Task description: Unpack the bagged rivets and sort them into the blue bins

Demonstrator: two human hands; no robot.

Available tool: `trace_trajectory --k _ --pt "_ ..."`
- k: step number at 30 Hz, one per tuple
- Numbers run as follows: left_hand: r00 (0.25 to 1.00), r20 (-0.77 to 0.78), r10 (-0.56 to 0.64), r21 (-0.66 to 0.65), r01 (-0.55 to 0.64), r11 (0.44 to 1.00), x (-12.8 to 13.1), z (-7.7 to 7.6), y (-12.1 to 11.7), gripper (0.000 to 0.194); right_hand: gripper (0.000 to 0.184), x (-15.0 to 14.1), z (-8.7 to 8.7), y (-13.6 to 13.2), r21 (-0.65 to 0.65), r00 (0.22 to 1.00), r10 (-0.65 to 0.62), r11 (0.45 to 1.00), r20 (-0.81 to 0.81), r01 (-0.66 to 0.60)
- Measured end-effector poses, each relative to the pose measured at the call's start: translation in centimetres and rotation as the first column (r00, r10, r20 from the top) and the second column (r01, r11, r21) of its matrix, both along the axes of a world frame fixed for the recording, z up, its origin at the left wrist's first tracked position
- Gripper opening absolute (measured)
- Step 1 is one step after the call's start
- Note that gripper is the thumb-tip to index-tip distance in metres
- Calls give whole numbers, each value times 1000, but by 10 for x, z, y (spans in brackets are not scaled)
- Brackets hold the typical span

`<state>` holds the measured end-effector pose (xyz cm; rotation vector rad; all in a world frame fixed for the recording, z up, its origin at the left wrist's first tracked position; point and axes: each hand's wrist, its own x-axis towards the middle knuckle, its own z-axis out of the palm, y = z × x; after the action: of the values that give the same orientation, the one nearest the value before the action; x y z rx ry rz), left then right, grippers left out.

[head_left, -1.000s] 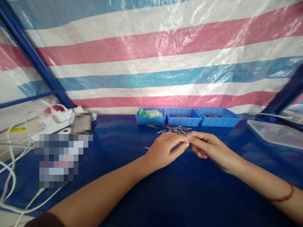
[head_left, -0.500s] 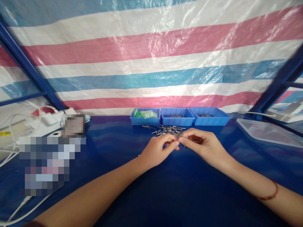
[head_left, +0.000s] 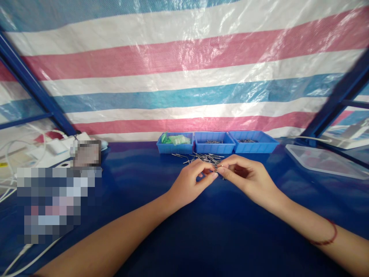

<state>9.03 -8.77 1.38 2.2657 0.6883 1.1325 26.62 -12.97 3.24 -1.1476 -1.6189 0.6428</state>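
My left hand (head_left: 193, 180) and my right hand (head_left: 247, 175) meet fingertip to fingertip over the blue table (head_left: 213, 231). Thumb and forefinger are pinched together on each. Whatever sits between the fingertips is too small and too covered to name. Just behind the hands lies a loose pile of thin metal pins (head_left: 206, 157), partly hidden by my fingers. Past the pile stand three blue bins in a row: the left bin (head_left: 175, 149) holds green and pale plastic packets (head_left: 178, 139), while the middle bin (head_left: 215, 149) and the right bin (head_left: 261, 147) hold small metal pieces.
A clear plastic lid (head_left: 323, 161) lies at the right. On the left are a white power strip (head_left: 54, 148), cables, and items blurred into blocks. Blue frame posts (head_left: 43, 96) flank a striped plastic sheet (head_left: 184, 92) behind the table.
The view has shifted slightly, so the bins and lid sit a little further left. My hands keep nearly the same pinched pose with fingertips together.
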Motion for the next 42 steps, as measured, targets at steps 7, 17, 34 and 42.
trace_trajectory --k 7,17,34,42 --pt "986 128 108 92 -120 988 1 0 -4 3 20 3 -4 4 1 997 12 1000 77 -12" --pt "958 -49 283 262 -261 929 -12 19 5 21 29 27 -8 30 -242 864 -356 928 -356 283" --pt "425 -888 -176 -274 -182 944 -68 64 19 20 18 68 -10 55 -186 797 -497 868 -345 460" --pt "749 -634 -195 -251 40 967 -50 45 22 18 26 20 -4 17 20 979 -191 982 76 190"
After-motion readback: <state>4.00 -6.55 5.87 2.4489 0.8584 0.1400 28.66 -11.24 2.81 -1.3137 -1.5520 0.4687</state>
